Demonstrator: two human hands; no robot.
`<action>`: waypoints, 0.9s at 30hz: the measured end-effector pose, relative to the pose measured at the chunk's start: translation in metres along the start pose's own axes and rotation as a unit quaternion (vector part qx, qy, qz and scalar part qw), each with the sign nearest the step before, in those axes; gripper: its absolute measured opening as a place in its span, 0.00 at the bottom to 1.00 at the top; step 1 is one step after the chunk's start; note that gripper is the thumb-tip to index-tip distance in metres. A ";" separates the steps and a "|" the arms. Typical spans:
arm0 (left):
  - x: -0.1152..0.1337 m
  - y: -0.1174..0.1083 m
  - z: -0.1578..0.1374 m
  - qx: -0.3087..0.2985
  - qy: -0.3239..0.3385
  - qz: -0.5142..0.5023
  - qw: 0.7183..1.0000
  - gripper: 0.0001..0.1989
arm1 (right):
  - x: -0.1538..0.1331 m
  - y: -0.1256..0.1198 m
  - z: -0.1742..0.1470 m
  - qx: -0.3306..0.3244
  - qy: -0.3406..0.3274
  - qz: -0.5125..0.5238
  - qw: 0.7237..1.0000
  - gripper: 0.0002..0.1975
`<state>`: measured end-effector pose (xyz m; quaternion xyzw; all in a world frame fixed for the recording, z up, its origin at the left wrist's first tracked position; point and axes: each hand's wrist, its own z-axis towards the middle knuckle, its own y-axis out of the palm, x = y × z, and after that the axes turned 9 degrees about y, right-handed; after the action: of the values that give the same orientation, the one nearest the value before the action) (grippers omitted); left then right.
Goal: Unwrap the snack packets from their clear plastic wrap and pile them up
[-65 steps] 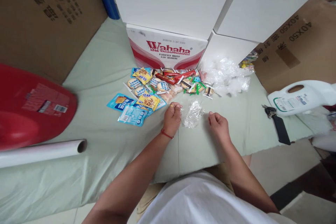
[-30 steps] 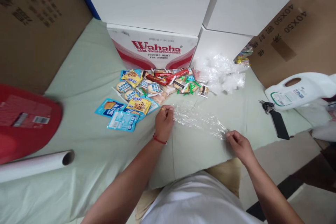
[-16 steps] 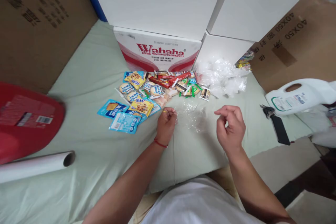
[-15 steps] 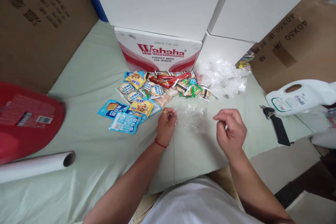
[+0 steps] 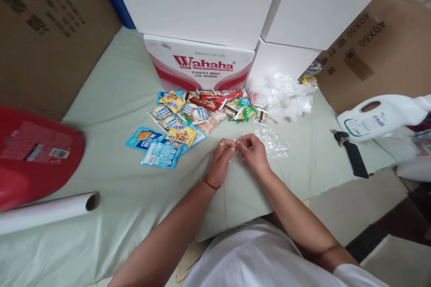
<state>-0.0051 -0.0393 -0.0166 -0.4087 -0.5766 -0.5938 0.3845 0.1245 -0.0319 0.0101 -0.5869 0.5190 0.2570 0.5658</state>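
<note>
A clear plastic bag (image 5: 273, 144) stretches rightward from my hands, just above or on the pale green cloth. My left hand (image 5: 221, 158) pinches its left end, fingers closed. My right hand (image 5: 252, 151) meets it there, with thumb and fingers pinched on the same end; the fingertips of the two hands nearly touch. Just beyond my hands lies a heap of wrapped snacks: yellow cookie packets (image 5: 182, 134), blue packets (image 5: 161, 155), red sticks (image 5: 232, 97) and small green-edged packets (image 5: 247, 113).
A crumpled pile of clear bags (image 5: 281, 94) sits behind on the right. White boxes, one a Wahaha carton (image 5: 205, 67), stand at the back. A white jug (image 5: 380, 116) and black-handled clippers (image 5: 352, 154) lie right. A red container (image 5: 37, 157) and white tube (image 5: 50, 210) are left.
My right hand has moved left to meet my left hand and now pinches the bag. The bag now extends out to the right of both hands. The view has shifted slightly.
</note>
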 end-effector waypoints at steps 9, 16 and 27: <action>-0.007 0.005 0.006 0.049 -0.041 -0.031 0.997 0.23 | 0.012 -0.001 -0.011 -0.018 -0.072 0.001 0.997 0.09; 0.003 0.008 0.000 0.068 -0.023 0.030 0.997 0.13 | 0.016 -0.030 -0.019 -0.011 0.071 0.204 0.976 0.17; 0.038 -0.041 -0.051 0.153 0.027 0.317 0.935 0.09 | 0.030 -0.071 -0.043 -0.111 0.123 0.360 0.918 0.14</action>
<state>-0.0588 -0.0885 0.0032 -0.4905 -0.4903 -0.3562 0.6262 0.1863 -0.0941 0.0215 -0.4462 0.7291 0.4248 0.2981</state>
